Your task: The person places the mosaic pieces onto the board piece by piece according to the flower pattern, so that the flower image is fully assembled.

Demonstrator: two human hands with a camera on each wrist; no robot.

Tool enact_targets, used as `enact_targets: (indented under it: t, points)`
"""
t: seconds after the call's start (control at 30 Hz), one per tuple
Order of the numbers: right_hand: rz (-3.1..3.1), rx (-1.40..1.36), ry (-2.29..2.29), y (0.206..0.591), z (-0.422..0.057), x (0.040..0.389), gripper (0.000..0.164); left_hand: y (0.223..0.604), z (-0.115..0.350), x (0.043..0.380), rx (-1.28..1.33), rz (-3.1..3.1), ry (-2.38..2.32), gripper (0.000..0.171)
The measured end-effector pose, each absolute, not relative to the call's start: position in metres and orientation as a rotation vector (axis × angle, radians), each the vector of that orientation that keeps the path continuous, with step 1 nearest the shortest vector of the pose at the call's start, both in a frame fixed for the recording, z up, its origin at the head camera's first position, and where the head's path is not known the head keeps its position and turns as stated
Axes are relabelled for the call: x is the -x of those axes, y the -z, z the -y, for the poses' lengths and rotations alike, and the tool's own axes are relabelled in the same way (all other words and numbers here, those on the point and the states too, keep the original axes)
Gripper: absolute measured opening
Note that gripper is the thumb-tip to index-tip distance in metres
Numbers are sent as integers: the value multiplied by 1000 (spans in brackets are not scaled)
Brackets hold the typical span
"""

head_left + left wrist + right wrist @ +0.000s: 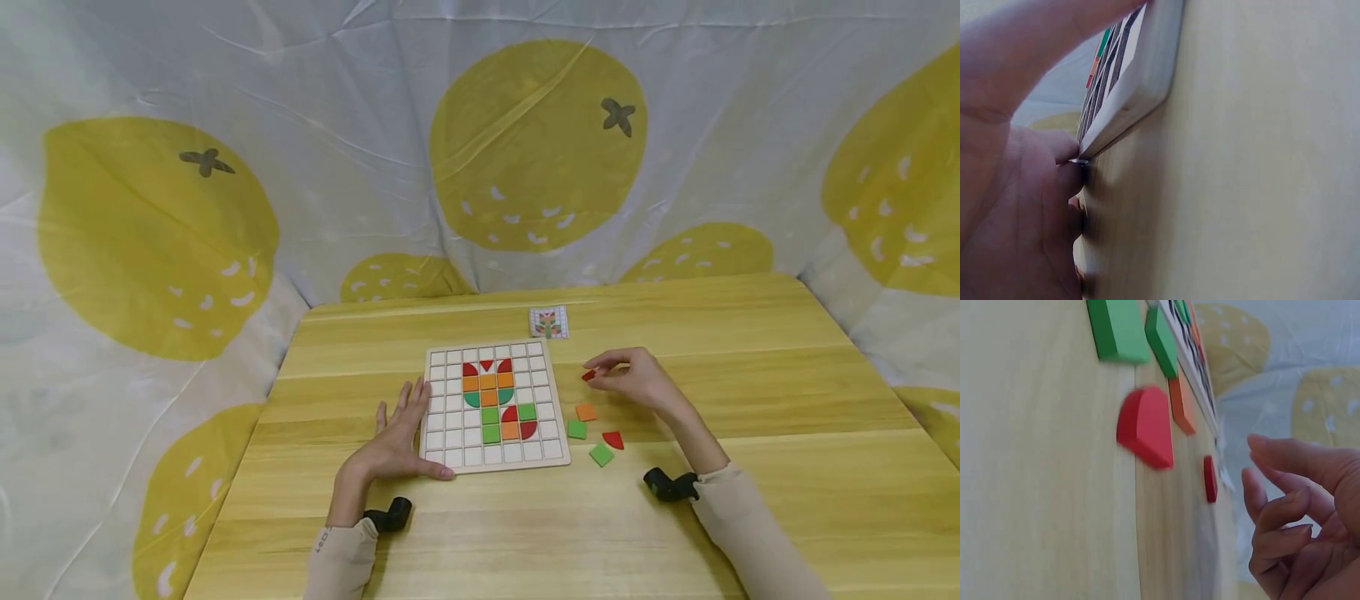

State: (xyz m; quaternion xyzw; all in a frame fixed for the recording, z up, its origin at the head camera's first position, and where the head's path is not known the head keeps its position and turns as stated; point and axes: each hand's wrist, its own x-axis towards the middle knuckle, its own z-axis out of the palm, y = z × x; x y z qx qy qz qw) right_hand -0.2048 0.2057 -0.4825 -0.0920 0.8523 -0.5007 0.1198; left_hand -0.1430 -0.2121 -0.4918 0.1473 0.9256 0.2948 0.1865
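A wooden grid board lies on the table with a pattern of red, orange, green and teal tiles in its cells. My left hand is spread at its lower left corner: the fingers touch the left edge and the thumb lies along the near edge. To the right of the board my right hand hovers low with thumb and forefinger apart. Close to those fingertips a red tile lies on the table, apart from the hand in the right wrist view. Nothing shows between the right fingers.
Loose tiles lie right of the board: an orange square, a green square, another green square and a red quarter-circle. A small pattern card sits behind the board. A lemon-print curtain hangs past the table's far edge.
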Motion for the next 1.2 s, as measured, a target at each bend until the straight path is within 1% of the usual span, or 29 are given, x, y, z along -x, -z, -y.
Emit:
enact_targets:
  t: [0.13,0.37,0.6,0.77,0.9,1.1,1.2]
  points:
    - [-2505,259,1460,483,-215,207,31,492,212,142,-423,-2600,-834,146]
    - [-2491,258,1438,492,-216,211,35,493,211,143,-420,-2599,-829,147]
    - [-2492,229,1407,491,-213,213,32,494,212,143,-416,-2605,-825,147]
    - [-2500,334,1357,492,-214,215,34,494,212,143,-416,-2609,-827,147]
    - [-2491,408,1333,494,-214,216,30,493,212,143,-411,-2605,-827,147]
    - [-2510,349,1332,495,-212,217,23,492,212,143,-410,-2605,-827,147]
    - [-2488,301,1340,494,-212,217,25,492,212,143,-410,-2606,-826,147]
